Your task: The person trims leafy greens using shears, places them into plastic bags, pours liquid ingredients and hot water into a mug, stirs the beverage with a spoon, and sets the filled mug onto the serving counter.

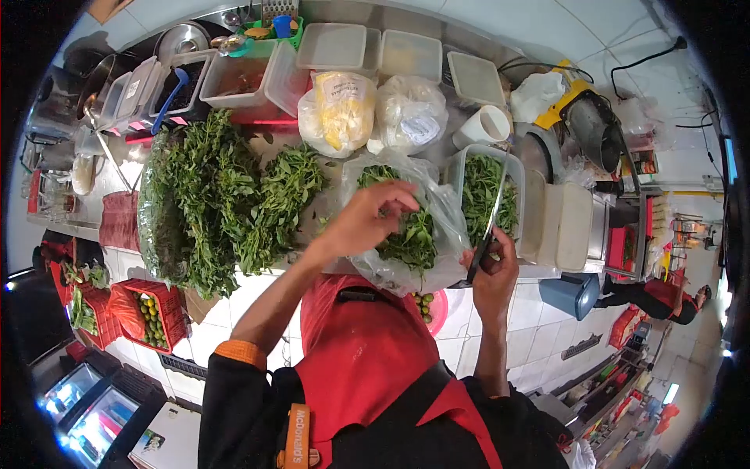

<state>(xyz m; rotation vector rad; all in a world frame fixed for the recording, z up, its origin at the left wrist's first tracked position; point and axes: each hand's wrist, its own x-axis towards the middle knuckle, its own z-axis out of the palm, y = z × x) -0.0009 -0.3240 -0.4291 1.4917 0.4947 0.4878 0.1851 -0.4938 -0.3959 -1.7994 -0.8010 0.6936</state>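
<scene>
My left hand is over an opened clear plastic bag of leafy greens. Its fingers are bent, with a gap between them and the thumb, and I see nothing held in it. In my right hand is a knife, gripped by its black handle, blade pointing away from me. Just beyond the blade stands a clear plastic container with more leaves inside. Left of the bag, large bunches of leafy stems lie on the counter, partly in clear wrapping.
Along the back are lidded tubs, two filled plastic bags and a white cup. A red crate of small green fruit stands on the floor at left. Another person is at the far right.
</scene>
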